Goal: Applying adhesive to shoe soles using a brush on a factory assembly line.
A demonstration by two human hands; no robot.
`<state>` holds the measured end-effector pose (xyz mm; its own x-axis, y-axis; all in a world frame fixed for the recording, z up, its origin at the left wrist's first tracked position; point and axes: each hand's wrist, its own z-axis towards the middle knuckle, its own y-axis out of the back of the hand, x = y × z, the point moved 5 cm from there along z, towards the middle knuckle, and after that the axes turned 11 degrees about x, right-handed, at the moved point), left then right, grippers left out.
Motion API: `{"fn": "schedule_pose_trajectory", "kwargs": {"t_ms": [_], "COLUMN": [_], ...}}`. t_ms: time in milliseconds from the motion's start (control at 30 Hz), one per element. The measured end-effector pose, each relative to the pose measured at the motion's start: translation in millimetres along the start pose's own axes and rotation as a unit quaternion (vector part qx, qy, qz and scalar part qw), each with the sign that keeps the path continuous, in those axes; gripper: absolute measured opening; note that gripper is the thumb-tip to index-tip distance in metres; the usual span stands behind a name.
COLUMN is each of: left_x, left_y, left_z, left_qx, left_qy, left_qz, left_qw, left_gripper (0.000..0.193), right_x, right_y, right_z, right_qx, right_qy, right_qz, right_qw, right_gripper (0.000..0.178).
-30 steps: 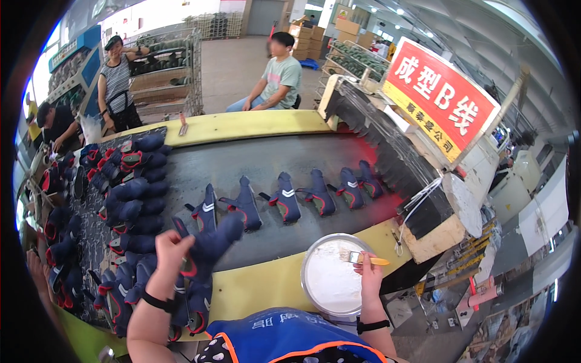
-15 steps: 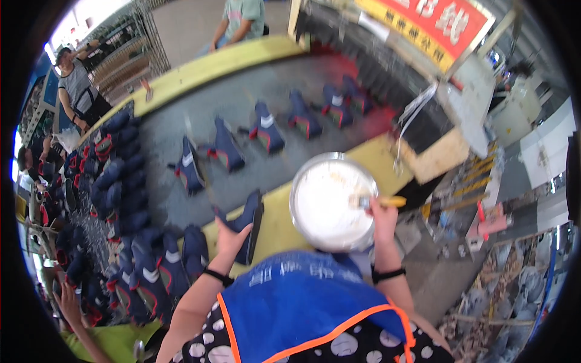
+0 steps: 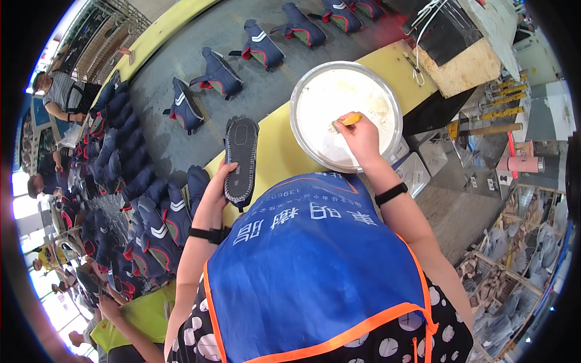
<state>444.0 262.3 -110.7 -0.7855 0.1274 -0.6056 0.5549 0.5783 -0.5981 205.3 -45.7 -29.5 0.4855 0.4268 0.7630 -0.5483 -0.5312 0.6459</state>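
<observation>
My left hand [image 3: 218, 186] grips a navy shoe [image 3: 242, 158] by its side, thumb on the edge. Its dark stitched underside faces up. To the right, a round metal basin [image 3: 396, 121] holds a thick white liquid [image 3: 321, 97]. My right hand [image 3: 363, 140] is closed around a brush [image 3: 351, 118], of which the yellow handle end shows over the basin. The bristles are hidden beneath my fingers, so I cannot tell how deep they sit in the liquid.
Navy shoes [image 3: 221, 75] with red trim stand in a row on a grey conveyor [image 3: 169, 69] with yellow edging [image 3: 275, 136]. Many more shoes [image 3: 160, 224] crowd the left. A co-worker in yellow-green [image 3: 142, 317] is at lower left. A pink bottle [image 3: 525, 164] stands at right.
My left hand has turned the shoe so its underside now faces up. My right hand has brought the brush from the basin's right side in over its middle. The view has shifted.
</observation>
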Motion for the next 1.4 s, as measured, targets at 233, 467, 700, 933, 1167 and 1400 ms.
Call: {"fn": "schedule_pose_trajectory", "kwargs": {"t_ms": [233,467,700,933,1167,1400], "left_x": [-51,-67,-68,-57,-57,-60], "left_y": [-71,-122,-138,-129,-135,-134], "left_z": [-47,-42,-13,-23,-40,-48], "left_qx": [0.060,0.071,0.169,0.172,0.141,0.103], "left_qy": [-0.010,0.054,0.066,0.083,0.099,0.072], "left_qz": [0.035,0.213,0.295,0.186,0.131,0.173], "left_qw": [0.997,0.973,0.938,0.964,0.976,0.977], "left_gripper": [0.077,0.098,0.083,0.079,0.079,0.077], "right_x": [6,-2,-46,35,42,10], "right_y": [-6,37,35,70,73,57], "right_z": [9,8,10,-11,-16,-6], "right_qx": [0.040,-0.079,-0.136,-0.216,-0.191,-0.149], "right_qy": [0.002,0.015,-0.089,0.086,0.071,0.048], "right_qz": [-0.090,0.105,0.137,0.170,0.157,0.131], "right_qw": [0.995,0.991,0.977,0.958,0.966,0.979], "right_gripper": [0.022,0.019,0.026,0.023,0.023,0.018]}}
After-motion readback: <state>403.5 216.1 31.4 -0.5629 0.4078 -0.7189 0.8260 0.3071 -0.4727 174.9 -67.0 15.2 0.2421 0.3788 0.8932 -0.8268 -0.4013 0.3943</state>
